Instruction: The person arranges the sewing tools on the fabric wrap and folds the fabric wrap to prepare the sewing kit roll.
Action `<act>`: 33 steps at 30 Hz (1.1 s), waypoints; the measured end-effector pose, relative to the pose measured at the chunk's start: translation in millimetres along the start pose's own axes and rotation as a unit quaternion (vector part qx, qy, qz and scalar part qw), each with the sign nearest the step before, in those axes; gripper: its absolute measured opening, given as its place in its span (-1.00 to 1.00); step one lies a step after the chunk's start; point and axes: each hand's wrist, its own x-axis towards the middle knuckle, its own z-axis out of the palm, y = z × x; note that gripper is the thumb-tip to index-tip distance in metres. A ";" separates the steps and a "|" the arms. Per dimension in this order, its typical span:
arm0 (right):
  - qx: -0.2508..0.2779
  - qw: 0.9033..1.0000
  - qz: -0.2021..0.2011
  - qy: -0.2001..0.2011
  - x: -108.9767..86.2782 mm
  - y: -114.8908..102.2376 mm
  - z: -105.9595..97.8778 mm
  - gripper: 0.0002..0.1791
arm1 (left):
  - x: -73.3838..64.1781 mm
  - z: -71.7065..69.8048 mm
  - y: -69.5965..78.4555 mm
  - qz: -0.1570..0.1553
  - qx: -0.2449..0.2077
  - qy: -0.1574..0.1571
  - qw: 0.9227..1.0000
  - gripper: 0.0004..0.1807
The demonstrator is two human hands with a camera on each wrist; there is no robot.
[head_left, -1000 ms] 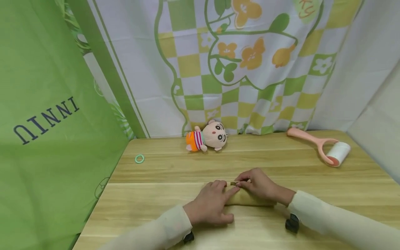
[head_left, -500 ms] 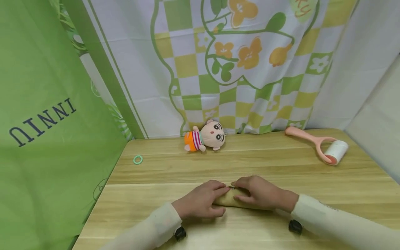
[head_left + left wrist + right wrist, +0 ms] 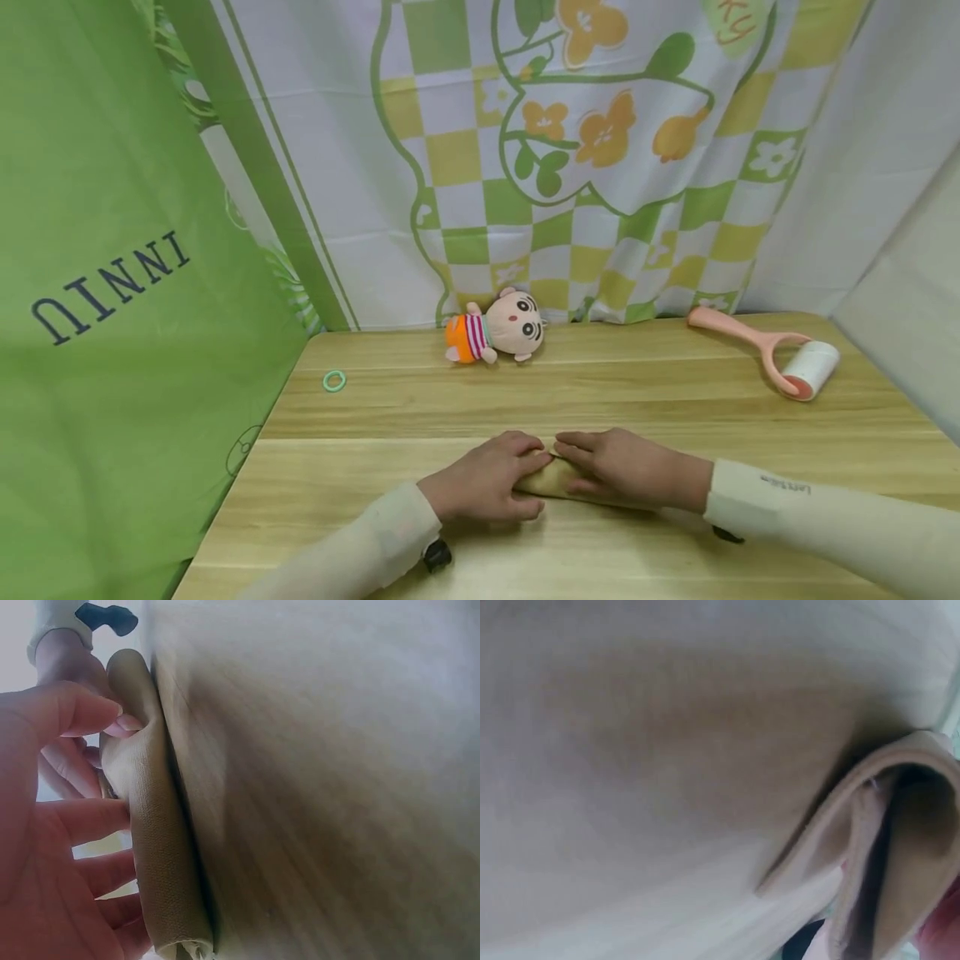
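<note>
A tan roll of thick folded fabric lies on the wooden table in front of me. My left hand lies at its left part, and in the left wrist view its nearly straight fingers touch the roll's side. Over the right part sits my right hand, hiding much of the roll. In the left wrist view, the right thumb presses a dent into the roll with the other fingers behind it. The right wrist view shows one end of the fabric, with curled, overlapping layers.
A plush doll lies at the table's back edge. To its left is a small green ring. A pink-handled lint roller lies at the back right. A patterned curtain hangs behind, with green cloth at the left.
My right hand no longer pinches the small brass-coloured piece at the roll's top; its fingers now lie over the roll. My left hand has shifted slightly left.
</note>
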 end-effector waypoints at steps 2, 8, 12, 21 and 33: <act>-0.013 1.000 -0.010 0.001 1.2 0.2 -0.4 -0.42 | 0.7 0.0 -0.5 0.003 0.009 0.000 1.000 -0.31; -0.073 0.995 -0.059 0.016 5.8 0.4 0.1 -0.52 | 1.5 -1.0 -0.8 0.014 0.017 -0.008 1.000 -0.31; -0.104 0.990 -0.094 0.030 11.9 2.8 -1.6 -0.58 | 1.5 -1.1 -1.6 0.025 0.028 -0.003 0.999 -0.32; -0.003 0.998 -0.047 -0.030 13.6 8.7 -6.7 -0.50 | 1.8 -1.3 -1.7 0.008 -0.005 -0.008 1.000 -0.33; 0.135 0.990 0.024 -0.026 23.8 16.0 -10.7 -0.78 | 4.1 -4.3 -6.8 -0.024 -0.069 0.012 0.997 -0.46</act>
